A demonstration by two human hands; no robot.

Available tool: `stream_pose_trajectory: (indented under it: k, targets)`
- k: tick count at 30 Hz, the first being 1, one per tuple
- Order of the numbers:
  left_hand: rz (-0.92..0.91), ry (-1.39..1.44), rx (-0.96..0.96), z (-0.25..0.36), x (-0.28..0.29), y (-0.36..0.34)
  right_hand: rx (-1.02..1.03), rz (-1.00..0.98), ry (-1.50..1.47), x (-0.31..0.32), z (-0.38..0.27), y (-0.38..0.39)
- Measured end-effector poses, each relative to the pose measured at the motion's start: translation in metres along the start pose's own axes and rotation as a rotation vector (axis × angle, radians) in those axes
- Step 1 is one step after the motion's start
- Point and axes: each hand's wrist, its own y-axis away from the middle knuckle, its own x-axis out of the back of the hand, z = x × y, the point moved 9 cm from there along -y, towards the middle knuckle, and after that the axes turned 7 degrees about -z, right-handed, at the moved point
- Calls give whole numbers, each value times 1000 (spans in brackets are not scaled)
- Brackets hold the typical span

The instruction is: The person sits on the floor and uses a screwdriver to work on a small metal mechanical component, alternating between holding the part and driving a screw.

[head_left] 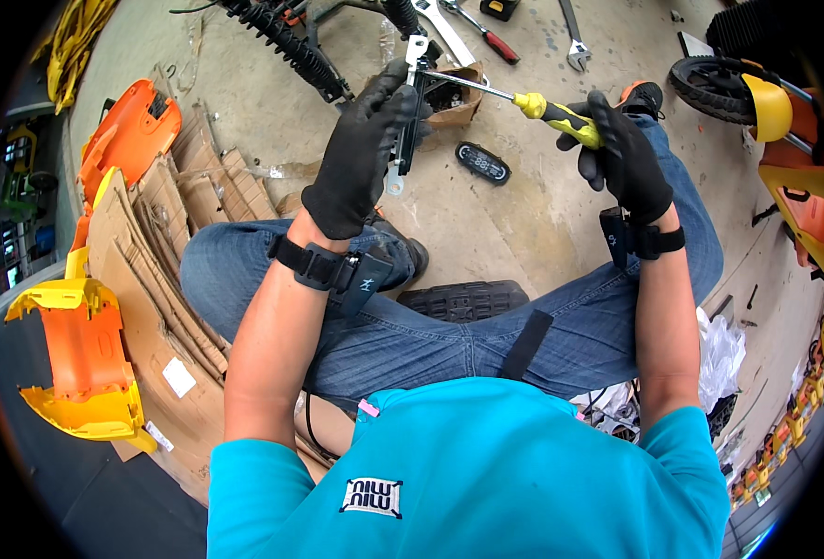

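In a black work glove, my left hand (360, 154) grips a narrow black part with a pale metal bracket (415, 54), held upright. One holed tab sticks out at its top and another below. My right hand (626, 160), gloved too, is closed on the yellow-and-black handle of a screwdriver (557, 119). The shaft points left, and its tip reaches the bracket just under the top tab; whether it sits in a screw is too small to tell. A black display unit (483, 163) lies on the floor between my hands.
Behind the part stands a small open cardboard box (456, 110) of hardware. Wrenches (577, 51) and a red-handled tool (500, 47) lie farther off. Flattened cardboard (151, 307) and orange-yellow plastic panels (81, 349) are at left. A wheeled orange vehicle (770, 107) stands at right.
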Motion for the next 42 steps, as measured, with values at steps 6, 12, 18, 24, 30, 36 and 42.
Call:
stream_pose_trajectory:
  k: [6,12,18,24,30,36,42]
  targets:
    - [-60,-121,-47,8,-12,0,126,0,-601,5,18,-9]
    - [-55,-153,-37,6,-10,1,-7,221,-486,-3,4,-4]
    - [-17,-109,-20,6,-5,-2,21,9,-189,1,8,-1]
    - [-63,-120,-21,2,-8,-2,100,169,-689,6,12,-4]
    - [-29,16,-48,2,-2,1,-81,26,-232,2,14,-2]
    - [-30,-37,-33,3,-9,0,122,104,-591,12,24,-7]
    - [-38,-16,-17,1,-7,0,177,200,-541,7,8,-5]
